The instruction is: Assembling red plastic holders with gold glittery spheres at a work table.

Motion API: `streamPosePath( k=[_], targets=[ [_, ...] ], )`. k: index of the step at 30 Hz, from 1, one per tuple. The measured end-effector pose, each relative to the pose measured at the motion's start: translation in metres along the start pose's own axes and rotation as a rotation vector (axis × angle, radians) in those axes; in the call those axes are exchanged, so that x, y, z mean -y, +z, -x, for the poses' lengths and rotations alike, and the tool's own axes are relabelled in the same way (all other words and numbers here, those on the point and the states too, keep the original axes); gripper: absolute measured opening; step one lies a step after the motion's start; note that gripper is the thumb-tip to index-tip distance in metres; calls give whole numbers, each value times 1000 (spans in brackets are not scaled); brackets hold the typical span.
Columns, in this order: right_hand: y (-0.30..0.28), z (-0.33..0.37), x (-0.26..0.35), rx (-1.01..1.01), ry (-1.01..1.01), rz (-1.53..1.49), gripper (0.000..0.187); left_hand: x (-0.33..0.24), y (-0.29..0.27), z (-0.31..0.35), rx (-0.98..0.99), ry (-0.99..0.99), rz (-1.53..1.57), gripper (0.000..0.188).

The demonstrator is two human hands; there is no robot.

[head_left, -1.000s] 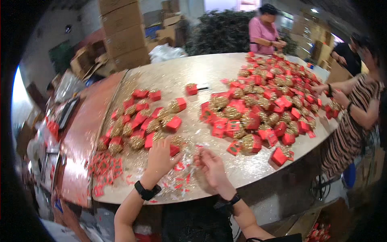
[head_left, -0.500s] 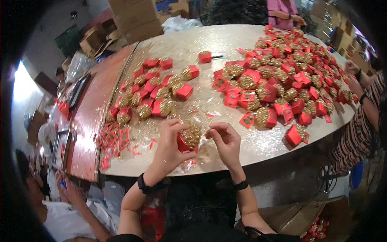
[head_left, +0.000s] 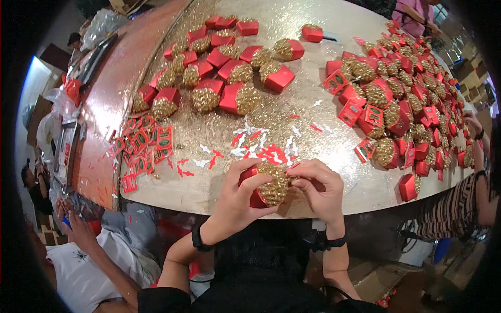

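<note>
My left hand (head_left: 233,196) is wrapped round a red-and-gold ornament (head_left: 273,183), its red base toward the palm and its glittery gold bulb facing right. Against the right side of that bulb, my right hand (head_left: 322,192) has thumb and forefinger pinched together; whatever lies between the fingertips is too small to make out. Just beyond both hands lie small red and white paper scraps (head_left: 272,153). Farther left on the table is a group of similar ornaments (head_left: 236,71), with a heap of printed red tags (head_left: 140,151) nearer the edge.
A large pile of red-and-gold ornaments (head_left: 399,117) covers the table's right side. One ornament (head_left: 312,33) stands apart at the back beside a flat dark object. A person in white (head_left: 94,266) sits at my left; others are at the right and far edge.
My right hand has come up to the gold bulb, where before it was apart from it. The view has shifted, so the table looks nearer and more scraps show beyond my hands.
</note>
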State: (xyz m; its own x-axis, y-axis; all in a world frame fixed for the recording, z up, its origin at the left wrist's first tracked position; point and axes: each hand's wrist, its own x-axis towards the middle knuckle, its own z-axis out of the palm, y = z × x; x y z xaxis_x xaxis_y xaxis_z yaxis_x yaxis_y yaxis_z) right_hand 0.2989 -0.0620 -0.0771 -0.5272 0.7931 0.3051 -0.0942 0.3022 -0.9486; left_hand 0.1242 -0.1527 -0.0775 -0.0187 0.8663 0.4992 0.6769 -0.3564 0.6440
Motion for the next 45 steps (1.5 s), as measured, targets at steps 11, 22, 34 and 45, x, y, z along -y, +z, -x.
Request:
streamPosePath(
  k=[11, 22, 34, 45],
  targets=[
    [15, -4, 1, 94, 121, 47, 28, 10, 13, 35, -116, -80, 53, 79],
    [19, -8, 3, 170, -70, 314, 38, -7, 19, 45, -163, -222, -95, 77],
    [2, -17, -1, 304, 132, 135, 28, -3, 36, 48, -290, -111, -66, 73],
    [-61, -41, 61, -754, 102, 946, 25, -52, -78, -22, -425, 117, 73, 38]
  ],
)
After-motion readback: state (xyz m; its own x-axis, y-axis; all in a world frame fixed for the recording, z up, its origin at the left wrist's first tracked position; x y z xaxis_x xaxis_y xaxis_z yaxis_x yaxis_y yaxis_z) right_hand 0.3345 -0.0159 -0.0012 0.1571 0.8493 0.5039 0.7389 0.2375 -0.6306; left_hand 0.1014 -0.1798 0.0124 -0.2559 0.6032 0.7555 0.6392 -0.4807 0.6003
